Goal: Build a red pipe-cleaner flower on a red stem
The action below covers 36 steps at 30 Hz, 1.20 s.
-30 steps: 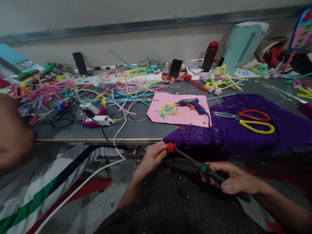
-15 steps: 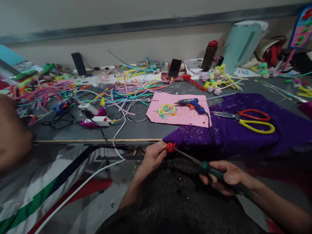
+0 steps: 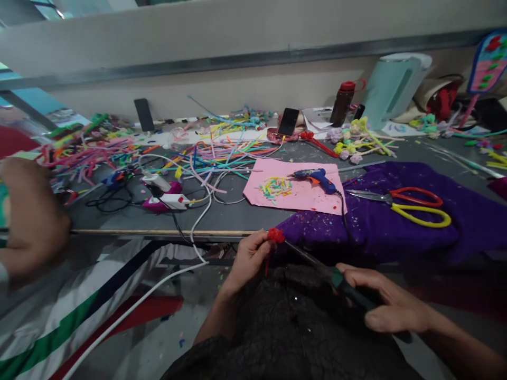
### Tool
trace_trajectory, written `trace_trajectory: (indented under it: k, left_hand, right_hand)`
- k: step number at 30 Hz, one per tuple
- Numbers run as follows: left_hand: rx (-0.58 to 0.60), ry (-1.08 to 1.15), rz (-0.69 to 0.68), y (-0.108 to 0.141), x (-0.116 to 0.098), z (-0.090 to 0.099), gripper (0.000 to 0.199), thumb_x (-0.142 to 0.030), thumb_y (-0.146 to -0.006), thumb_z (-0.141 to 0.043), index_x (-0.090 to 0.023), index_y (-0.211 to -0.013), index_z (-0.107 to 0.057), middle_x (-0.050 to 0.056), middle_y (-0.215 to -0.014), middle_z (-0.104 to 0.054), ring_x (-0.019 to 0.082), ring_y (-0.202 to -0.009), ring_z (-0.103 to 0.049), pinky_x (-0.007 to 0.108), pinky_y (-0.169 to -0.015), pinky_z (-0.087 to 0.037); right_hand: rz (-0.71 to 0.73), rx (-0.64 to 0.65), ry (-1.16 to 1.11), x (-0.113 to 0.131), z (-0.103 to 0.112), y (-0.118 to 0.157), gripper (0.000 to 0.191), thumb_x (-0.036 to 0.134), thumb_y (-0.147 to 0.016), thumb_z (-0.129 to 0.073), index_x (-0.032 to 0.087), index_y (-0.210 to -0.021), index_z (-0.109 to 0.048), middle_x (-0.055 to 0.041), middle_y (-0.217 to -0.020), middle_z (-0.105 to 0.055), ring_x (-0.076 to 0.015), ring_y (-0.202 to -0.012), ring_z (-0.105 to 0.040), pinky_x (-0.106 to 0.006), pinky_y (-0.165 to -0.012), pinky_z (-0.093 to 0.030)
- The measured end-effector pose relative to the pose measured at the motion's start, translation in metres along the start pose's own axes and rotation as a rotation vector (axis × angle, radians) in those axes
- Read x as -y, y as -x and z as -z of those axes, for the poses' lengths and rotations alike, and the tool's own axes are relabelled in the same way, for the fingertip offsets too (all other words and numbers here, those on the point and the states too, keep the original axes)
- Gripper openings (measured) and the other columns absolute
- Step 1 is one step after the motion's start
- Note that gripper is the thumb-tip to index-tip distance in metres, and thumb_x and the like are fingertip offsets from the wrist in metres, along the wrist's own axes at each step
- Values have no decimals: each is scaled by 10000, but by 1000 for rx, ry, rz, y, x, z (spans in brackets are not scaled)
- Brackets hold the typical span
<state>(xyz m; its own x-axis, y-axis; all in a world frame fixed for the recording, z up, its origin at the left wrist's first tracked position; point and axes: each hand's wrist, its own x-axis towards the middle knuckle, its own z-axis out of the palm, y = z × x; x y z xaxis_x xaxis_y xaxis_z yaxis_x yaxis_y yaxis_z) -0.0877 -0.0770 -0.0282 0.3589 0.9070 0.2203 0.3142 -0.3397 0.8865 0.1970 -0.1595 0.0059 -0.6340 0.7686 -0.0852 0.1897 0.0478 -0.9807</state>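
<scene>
My left hand [image 3: 251, 259] pinches a small red fuzzy flower [image 3: 276, 236] between thumb and fingers, just past the table's front edge. A thin red stem hangs below it. In my right hand [image 3: 390, 303] are what look like long-nose pliers [image 3: 311, 257], with dark green handles and a slim metal nose. The tip points at the flower's right side; whether it touches is too fine to tell. Beyond my hands, a pink sheet [image 3: 257, 198] carries a blue glue gun [image 3: 317, 178] and a heap of small pastel pieces [image 3: 275, 187].
Red-and-yellow-handled scissors [image 3: 396, 199] lie on a purple cloth [image 3: 428, 243] at the right. A power strip [image 3: 172, 201] with a white cable [image 3: 200, 224] and many pipe cleaners [image 3: 222, 148] cover the left. Another person's arm [image 3: 34, 211] rests there. A kettle [image 3: 400, 89] stands behind.
The view has tilted up slightly. My right hand's fingers have loosened and shifted on the plier handles. The red flower is turned, showing more of itself and its stem.
</scene>
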Motion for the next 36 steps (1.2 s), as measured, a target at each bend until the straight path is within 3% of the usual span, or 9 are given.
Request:
trace_trajectory:
  k: [3, 7, 13, 24, 36]
  left_hand:
    - [-11, 53, 27, 1, -2, 2, 253, -314, -848, -451, -141, -754, -609, 23, -707, -581, 135, -666, -508, 241, -625, -391]
    - [-46, 8, 0, 2, -3, 1, 217, -295, -829, -488, -151, -769, -640, 24, -723, -623, 148, -703, -538, 261, -687, -401]
    - [-76, -7, -19, 2, 0, 0, 181, -280, -798, -534, -166, -816, -673, 25, -757, -653, 147, -710, -557, 260, -689, -419]
    - [-154, 17, -49, 2, -1, -2, 80, -220, -733, -607, -174, -740, -672, 30, -749, -677, 163, -747, -603, 286, -730, -449]
    - [-98, -56, -70, 3, -3, -3, 91, -237, -752, -604, -172, -741, -665, 35, -741, -672, 169, -780, -611, 279, -746, -453]
  right_hand:
    - [11, -52, 172, 3, 1, 10, 316, 495, -699, -593, 201, -805, -546, -51, -871, -515, -236, -848, -509, -338, -721, -416]
    - [48, -126, 311, 1, -3, 15, 232, 411, -716, -608, 208, -804, -541, -58, -860, -532, -237, -828, -532, -337, -706, -435]
    - [54, -171, 392, -1, -9, 8, 181, 282, -662, -639, 213, -806, -556, -60, -899, -559, -242, -850, -553, -322, -688, -458]
    - [10, -106, 510, 5, -14, 8, 201, 175, -633, -631, 210, -783, -502, -50, -908, -537, -219, -841, -540, -311, -677, -455]
    - [-37, -92, 556, 5, -14, 2, 190, 175, -657, -599, 197, -792, -468, -38, -902, -494, -192, -834, -519, -329, -737, -447]
